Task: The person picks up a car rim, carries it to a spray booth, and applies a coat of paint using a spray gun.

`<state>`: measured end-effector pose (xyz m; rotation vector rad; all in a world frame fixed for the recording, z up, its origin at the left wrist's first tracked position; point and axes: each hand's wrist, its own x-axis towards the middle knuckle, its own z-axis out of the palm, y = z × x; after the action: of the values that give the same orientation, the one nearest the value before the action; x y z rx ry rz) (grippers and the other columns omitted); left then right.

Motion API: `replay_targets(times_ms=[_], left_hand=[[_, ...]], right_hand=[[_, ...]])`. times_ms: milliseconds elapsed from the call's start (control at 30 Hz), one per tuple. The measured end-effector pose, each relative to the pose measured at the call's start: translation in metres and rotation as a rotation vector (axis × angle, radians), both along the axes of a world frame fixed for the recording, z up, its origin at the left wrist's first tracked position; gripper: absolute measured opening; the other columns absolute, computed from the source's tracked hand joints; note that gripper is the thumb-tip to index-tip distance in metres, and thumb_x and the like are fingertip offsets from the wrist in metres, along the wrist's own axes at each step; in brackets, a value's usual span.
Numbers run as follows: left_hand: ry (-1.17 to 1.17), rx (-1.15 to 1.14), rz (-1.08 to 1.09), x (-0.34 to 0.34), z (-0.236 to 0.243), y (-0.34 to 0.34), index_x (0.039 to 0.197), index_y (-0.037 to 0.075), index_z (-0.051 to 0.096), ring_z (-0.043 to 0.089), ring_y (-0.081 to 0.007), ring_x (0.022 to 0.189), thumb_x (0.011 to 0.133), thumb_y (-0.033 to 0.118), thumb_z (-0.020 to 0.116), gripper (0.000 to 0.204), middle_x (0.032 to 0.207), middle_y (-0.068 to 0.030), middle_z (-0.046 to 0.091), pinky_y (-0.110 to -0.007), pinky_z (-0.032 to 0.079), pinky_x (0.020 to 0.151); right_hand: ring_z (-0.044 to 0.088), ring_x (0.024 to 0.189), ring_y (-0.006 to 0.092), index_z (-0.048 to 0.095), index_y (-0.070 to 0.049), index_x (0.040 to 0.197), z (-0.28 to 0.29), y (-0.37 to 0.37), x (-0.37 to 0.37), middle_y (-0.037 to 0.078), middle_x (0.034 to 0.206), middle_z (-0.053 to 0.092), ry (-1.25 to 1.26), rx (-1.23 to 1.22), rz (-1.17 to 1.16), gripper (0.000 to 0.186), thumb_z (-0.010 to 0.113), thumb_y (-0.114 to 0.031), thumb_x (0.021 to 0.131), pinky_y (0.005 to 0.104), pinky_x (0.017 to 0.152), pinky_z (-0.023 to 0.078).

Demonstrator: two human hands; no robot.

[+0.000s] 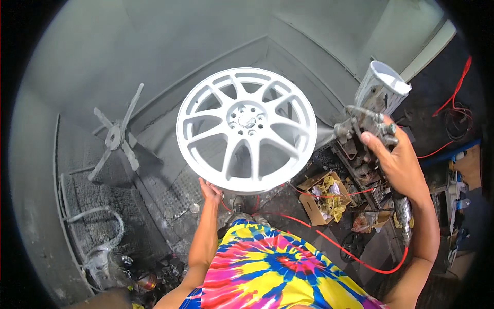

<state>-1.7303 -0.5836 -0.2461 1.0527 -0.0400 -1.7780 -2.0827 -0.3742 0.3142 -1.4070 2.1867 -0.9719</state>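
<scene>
A white multi-spoke car wheel (239,149) faces up in front of me, its centre hole ringed by several bolt holes. At its near left edge, my left hand (210,191) is closed against the underside of the rim, fingers partly hidden by it. My right hand (396,159) grips a paint-crusted spray gun (363,126) to the right of the wheel. The nozzle points left, and a pale mist spreads from it onto the wheel's right edge. Above the gun, a tilted cup (369,87) holds white paint. What supports the wheel is mostly hidden beneath it.
A red air hose (350,252) loops from the gun's lower end across the floor. On the left stands a grey-coated cross-shaped stand (114,136). A cardboard box (311,206) of crumpled paper sits at right, beside a cluttered rack (355,167). Grey booth walls (195,31) enclose the far side.
</scene>
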Motion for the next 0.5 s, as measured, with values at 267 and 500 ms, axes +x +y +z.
replay_targets(times_ms=[267, 500], left_hand=[[-0.066, -0.239, -0.161, 0.027, 0.011, -0.093, 0.141, 0.002, 0.058, 0.07, -0.0298, 0.113, 0.11, 0.043, 0.048, 0.052, 0.128, -0.0144, 0.07, -0.045, 0.06, 0.097], [-0.102, -0.229, -0.298, 0.033, 0.018, -0.15, 0.141, 0.002, 0.058, 0.07, -0.0301, 0.113, 0.11, 0.044, 0.048, 0.053, 0.128, -0.0142, 0.07, -0.045, 0.06, 0.097]], right_hand=[[0.062, 0.08, 0.0085, 0.066, -0.001, 0.126, 0.034, -0.02, 0.052, 0.0, 0.095, 0.068, -0.33, -0.088, -0.111, 0.032, 0.072, -0.023, 0.103, 0.0262, 0.074, 0.053], [0.063, 0.079, 0.0087, 0.063, 0.002, 0.13, 0.043, -0.058, 0.087, 0.001, 0.095, 0.069, -0.472, -0.057, -0.058, 0.033, 0.07, -0.016, 0.103, 0.0264, 0.076, 0.053]])
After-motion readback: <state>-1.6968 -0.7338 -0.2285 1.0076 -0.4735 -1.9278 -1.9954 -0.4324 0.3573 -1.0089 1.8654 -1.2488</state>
